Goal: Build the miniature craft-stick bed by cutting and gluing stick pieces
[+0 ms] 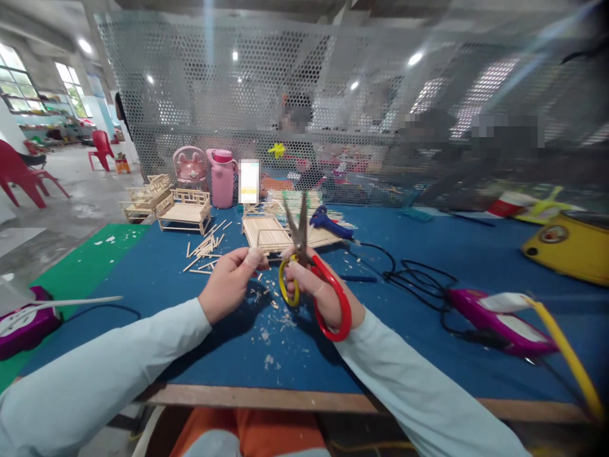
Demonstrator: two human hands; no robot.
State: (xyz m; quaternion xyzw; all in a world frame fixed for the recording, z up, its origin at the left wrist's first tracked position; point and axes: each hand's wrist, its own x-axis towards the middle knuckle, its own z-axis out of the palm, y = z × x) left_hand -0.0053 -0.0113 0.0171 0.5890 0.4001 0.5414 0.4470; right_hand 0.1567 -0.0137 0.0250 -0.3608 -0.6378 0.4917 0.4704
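My right hand is closed around scissors with one red and one yellow handle loop; their blades point up and stand slightly apart. To its left, my left hand is closed, thumb against fingers, at a thin wooden piece that is hard to make out. Just beyond both hands lies a flat panel of wooden sticks. Loose short sticks are scattered behind my left hand. A blue glue gun rests beyond the scissors, on the sticks.
Small wooden bench models, a pink bottle and a lit phone stand at the back. Black cable coils run to a purple power strip on the right. A yellow container sits farther right. Behind a perforated screen are people.
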